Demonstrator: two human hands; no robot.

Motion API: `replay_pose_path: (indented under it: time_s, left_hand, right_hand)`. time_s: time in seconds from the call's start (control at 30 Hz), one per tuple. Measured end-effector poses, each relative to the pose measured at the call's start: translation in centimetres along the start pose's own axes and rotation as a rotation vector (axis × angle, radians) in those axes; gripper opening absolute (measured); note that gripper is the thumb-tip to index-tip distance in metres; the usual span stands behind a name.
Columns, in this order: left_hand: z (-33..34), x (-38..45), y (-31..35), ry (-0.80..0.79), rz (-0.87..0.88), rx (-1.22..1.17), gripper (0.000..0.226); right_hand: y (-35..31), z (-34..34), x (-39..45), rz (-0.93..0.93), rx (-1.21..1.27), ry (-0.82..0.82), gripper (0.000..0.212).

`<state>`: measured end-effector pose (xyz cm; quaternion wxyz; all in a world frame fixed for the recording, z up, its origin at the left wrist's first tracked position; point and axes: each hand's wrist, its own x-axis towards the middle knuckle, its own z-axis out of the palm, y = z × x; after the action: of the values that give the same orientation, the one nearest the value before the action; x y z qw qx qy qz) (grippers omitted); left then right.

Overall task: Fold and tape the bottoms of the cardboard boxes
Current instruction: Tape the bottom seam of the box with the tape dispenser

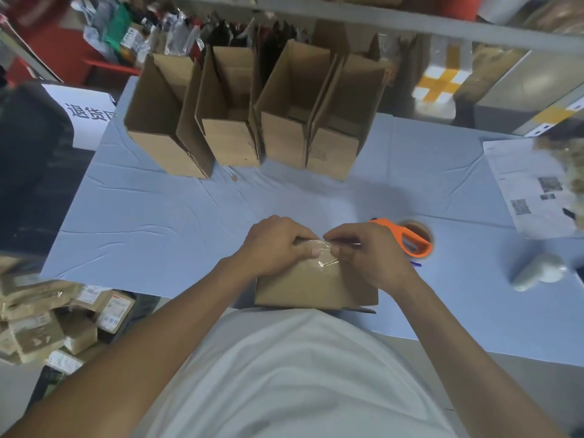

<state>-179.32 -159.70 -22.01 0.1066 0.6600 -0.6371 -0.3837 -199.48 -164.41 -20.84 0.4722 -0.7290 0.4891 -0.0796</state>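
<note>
Hands, left point(278, 245) and right point(363, 251), each grip curled, pinching clear tape point(325, 257) onto the cardboard box point(316, 286).

Far edge walled by four upright boxes point(252, 121) — open cloth between them and hands; tape dispenser point(410, 237) crowds right side.

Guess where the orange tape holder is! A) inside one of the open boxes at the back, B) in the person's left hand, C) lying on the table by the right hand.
C: the orange tape holder lies on the table just beyond the right hand, which works at the box instead.
</note>
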Motion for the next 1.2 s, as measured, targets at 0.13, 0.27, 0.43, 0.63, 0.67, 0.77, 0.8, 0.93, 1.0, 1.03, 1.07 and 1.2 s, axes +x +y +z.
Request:
replay_pose_path:
  time_s: [0.13, 0.27, 0.43, 0.63, 0.67, 0.77, 0.8, 0.93, 1.0, 1.03, 1.07, 1.2]
  left_hand:
    - [0.8, -0.2, 0.5, 0.097, -0.056, -0.058, 0.015]
    - [0.9, -0.6, 0.2, 0.102, -0.065, -0.084, 0.023]
    - [0.8, -1.6, -0.8, 0.028, -0.056, -0.124, 0.033]
    - [1.0, -1.2, -1.2, 0.084, -0.066, -0.23, 0.011]
    - [1.0, -1.2, -1.2, 0.085, -0.063, -0.233, 0.009]
    - [1.1, -1.0, -0.9, 0.137, -0.052, -0.212, 0.009]
    - [1.0, -0.9, -0.9, 0.146, -0.042, -0.202, 0.012]
    - [-0.1, -0.3, -1.1, 0.218, -0.096, -0.214, 0.021]
    - [-0.5, -0.1, -0.8, 0.271, -0.099, -0.059, 0.035]
    - [-0.5, 0.0, -0.5, 0.262, -0.067, 0.092, 0.051]
    - [-0.4, -0.1, -0.1, 0.213, -0.018, 0.233, 0.075]
    - [1.4, -1.1, 0.7, 0.051, 0.055, 0.59, 0.14]
  right_hand:
    - [0.3, 0.8, 0.0, 0.033, 0.063, -0.033, 0.018]
    - [0.9, 0.8, 0.3, 0.149, 0.25, -0.021, 0.022]
    - [0.9, 1.3, -0.6, 0.102, 0.018, -0.068, 0.029]
    - [1.2, 1.4, -0.3, 0.067, 0.11, -0.051, 0.017]
    - [1.3, 1.5, -0.3, 0.065, 0.143, -0.049, 0.015]
    - [1.2, 1.6, 0.2, 0.081, 0.172, -0.027, 0.012]
    - [1.0, 1.5, 0.4, 0.061, 0.157, -0.024, 0.012]
    - [0.2, 0.2, 1.1, -0.03, -0.031, 0.123, 0.039]
    - [0.4, -0.6, 1.3, -0.043, -0.126, 0.057, 0.065]
    - [0.6, -0.6, 1.4, -0.045, -0.151, 0.018, 0.073]
    - [0.9, -0.6, 1.5, -0.045, -0.154, 0.004, 0.077]
    - [2.0, 0.0, 2.1, -0.068, -0.054, 0.032, 0.068]
